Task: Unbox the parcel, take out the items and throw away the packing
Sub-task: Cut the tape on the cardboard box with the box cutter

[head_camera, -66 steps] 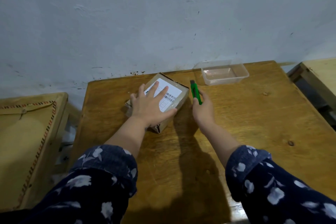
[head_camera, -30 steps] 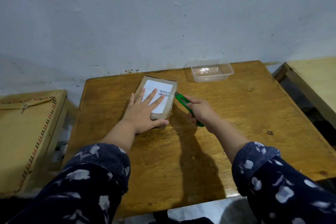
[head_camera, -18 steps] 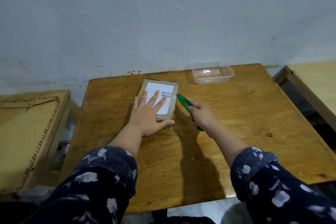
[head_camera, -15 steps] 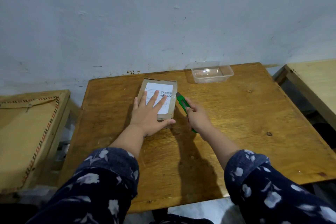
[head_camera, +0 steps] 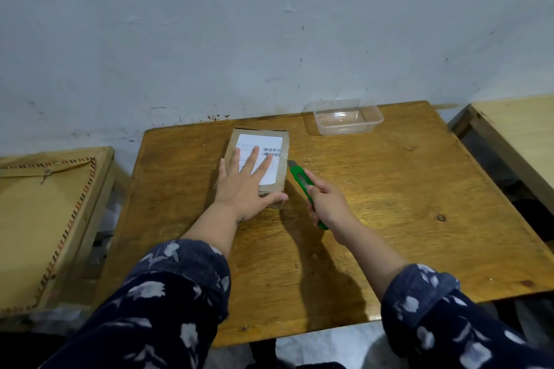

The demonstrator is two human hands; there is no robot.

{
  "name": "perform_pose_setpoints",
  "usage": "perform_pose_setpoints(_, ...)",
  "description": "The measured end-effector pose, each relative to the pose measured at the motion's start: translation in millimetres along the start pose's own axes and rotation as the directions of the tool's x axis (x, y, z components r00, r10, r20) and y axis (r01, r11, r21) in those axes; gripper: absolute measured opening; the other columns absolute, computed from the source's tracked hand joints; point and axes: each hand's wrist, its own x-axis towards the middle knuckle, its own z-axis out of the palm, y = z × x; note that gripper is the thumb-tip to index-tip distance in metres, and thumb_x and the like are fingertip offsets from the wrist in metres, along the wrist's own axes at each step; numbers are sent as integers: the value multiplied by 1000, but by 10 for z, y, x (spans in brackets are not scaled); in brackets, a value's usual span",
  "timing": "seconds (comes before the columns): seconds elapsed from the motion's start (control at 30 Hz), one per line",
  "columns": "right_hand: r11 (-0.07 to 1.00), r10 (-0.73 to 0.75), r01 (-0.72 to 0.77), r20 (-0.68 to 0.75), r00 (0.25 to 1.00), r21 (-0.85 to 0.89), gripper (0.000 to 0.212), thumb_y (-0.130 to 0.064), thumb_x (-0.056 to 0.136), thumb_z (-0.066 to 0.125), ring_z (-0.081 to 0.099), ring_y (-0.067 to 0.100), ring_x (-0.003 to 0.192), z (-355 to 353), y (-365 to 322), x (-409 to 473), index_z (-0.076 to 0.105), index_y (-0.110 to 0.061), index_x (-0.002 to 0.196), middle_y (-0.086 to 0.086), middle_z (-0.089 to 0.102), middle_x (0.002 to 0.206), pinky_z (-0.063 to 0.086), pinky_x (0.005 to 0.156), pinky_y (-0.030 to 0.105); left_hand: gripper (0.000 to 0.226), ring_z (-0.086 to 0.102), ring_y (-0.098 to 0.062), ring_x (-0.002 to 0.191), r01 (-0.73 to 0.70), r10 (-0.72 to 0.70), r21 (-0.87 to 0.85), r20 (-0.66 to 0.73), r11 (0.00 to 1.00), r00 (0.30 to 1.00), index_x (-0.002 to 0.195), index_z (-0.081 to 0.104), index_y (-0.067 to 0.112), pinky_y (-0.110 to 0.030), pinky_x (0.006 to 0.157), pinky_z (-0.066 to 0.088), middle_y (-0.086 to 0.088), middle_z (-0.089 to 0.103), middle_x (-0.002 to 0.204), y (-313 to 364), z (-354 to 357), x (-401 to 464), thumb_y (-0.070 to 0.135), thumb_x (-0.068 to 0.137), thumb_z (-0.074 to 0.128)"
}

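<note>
A wooden table [head_camera: 389, 189] fills the middle of the frame, its grain golden brown, with a dark knot at the right side and shadows across its lower middle. At its upper edge, right of centre, stands 1 clear plastic container [head_camera: 347, 117], empty and upright, close to the wall. The wall [head_camera: 269, 24] spans the upper half of the frame, pale blue-grey, scuffed and speckled with dark marks near the table line. At the left edge sits a tan panel [head_camera: 39, 219] trimmed with red-and-black stitching. At the right edge, a 2nd, paler wooden surface [head_camera: 521, 129] shows partly.
</note>
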Motion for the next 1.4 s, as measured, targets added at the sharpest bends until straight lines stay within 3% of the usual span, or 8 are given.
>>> perform_pose_setpoints(0.27,999,-9,10,15,1000,-46,42,-19,100,41,42,13,47,-14,9,-73,47,-40,135,-2,51,61,38,43,27,103,-18,-32,146,17,-18,-11,-15,1000,1000,149,-8,39,-58,116,-5,4,-15,161,28,5,3,92,63,12)
perform_pose_setpoints(0.43,996,-8,8,8,1000,-87,42,-20,99,41,44,12,49,6,4,-49,47,-42,135,-9,48,71,40,45,28,102,-18,-32,146,22,-22,-12,-4,1000,1000,149,-9,39,-59,116,-5,4,-15,161,34,-8,1,91,64,14)
perform_pose_setpoints(0.63,997,-4,7,32,999,-83,41,-18,100,41,41,12,51,-89,-12,-115,49,-39,134,2,51,64,36,47,26,102,-19,-31,146,22,-22,-12,-11,1000,1000,149,-8,40,-58,116,-5,5,-14,161,22,9,6,92,64,13)
perform_pose_setpoints(0.87,988,-2,16,90,996,-156,39,-19,99,43,43,13,54,-107,5,-206,52,-39,132,-1,52,65,36,46,25,104,-19,-31,146,-5,5,-19,-7,1000,1000,150,-9,40,-58,116,-6,5,-15,160,9,-1,-2,93,62,12)
perform_pose_setpoints(1.0,994,-2,4,26,1000,-105,39,-19,99,43,42,13,53,-34,0,-160,52,-38,132,-3,53,65,36,48,27,104,-18,-32,146,10,-10,-26,6,1000,1000,150,-9,40,-57,116,-7,5,-15,161,34,-10,-12,92,62,14)
perform_pose_setpoints(1.17,992,40,-24,129,991,-122,39,-16,99,43,42,12,52,-185,-9,-233,54,-35,131,2,51,65,35,45,22,105,-17,-31,146,17,-17,-26,-1,1000,1000,149,-9,40,-57,116,-5,5,-14,161,39,-3,-9,92,61,12)
perform_pose_setpoints(1.4,998,32,-31,11,999,-56,41,-17,98,43,40,13,49,-231,-109,-107,52,-38,132,4,51,67,35,42,25,101,-15,-32,146,69,-71,-39,-51,997,996,150,-5,40,-57,116,-5,5,-11,161,129,49,-26,93,64,9)
